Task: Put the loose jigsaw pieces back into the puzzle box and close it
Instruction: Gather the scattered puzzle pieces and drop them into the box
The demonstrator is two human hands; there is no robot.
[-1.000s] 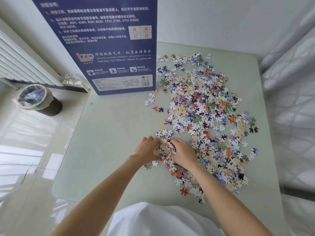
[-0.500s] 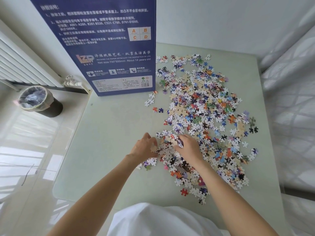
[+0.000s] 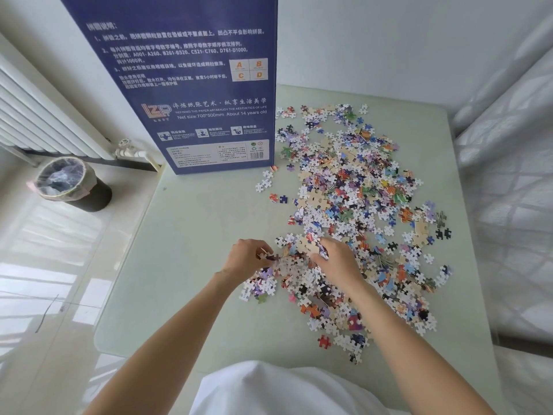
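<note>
Hands gather pieces (seemingly gripped).

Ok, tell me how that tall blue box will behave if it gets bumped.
The blue box stands upright on a narrow edge, so it will likely tip easily. It looks like thin cardboard, so probably light. On the smooth table it may slide.
</note>
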